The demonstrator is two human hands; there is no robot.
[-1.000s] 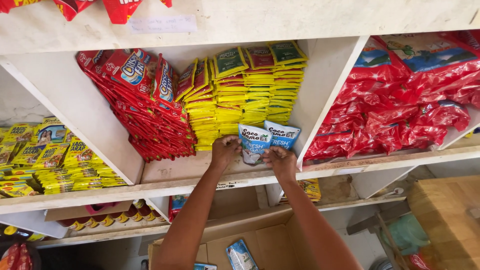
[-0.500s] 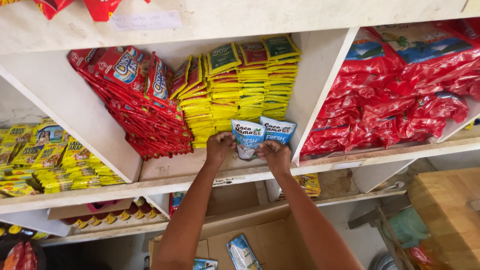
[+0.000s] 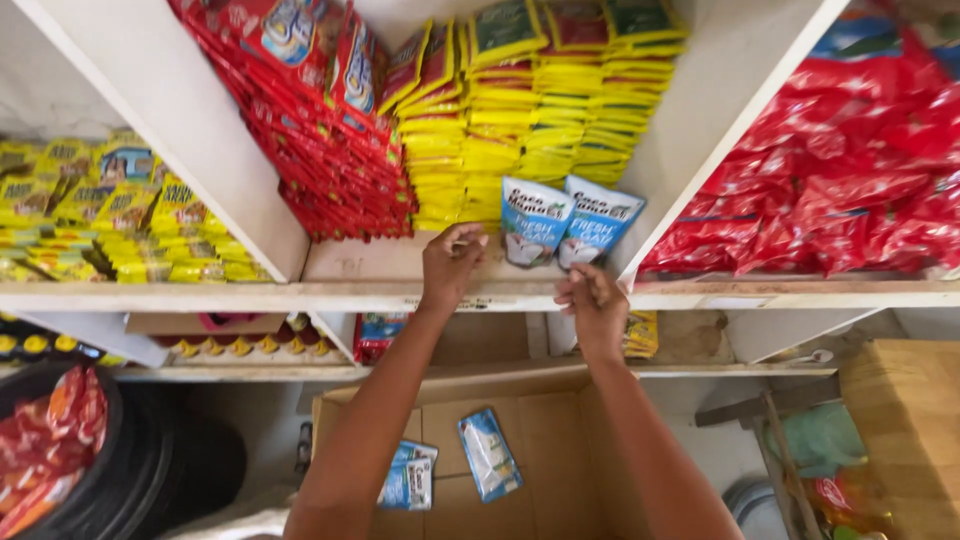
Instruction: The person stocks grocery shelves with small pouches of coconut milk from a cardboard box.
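I saw both hands raised to the front lip of the white shelf point(image 3: 350, 262), with two blue sachets point(image 3: 565, 222) standing just above and between them. The sachets were glossy blue-and-white pouches with dark lettering and a pale round picture near the bottom, set upright side by side, each tilted a little outward so that together they fanned apart at the top; the left one leaned against the yellow stack behind. My left hand point(image 3: 452, 264) sat just left of them, fingers curled loosely inward with the tips near the left pouch's lower corner; I could not tell whether they actually touched it, and the hand gripped nothing I could see. My right hand point(image 3: 593, 303) was just below the right pouch, at the shelf's edge, fingers bunched together and empty as far as I could tell. Behind the pouches, further from the hands, rose a stack of yellow packets point(image 3: 530, 120), and to the left of the left hand a slanting heap of red packets point(image 3: 320, 120). Below both forearms lay an open cardboard box point(image 3: 560, 440) holding more blue sachets point(image 3: 488, 455) lying flat.
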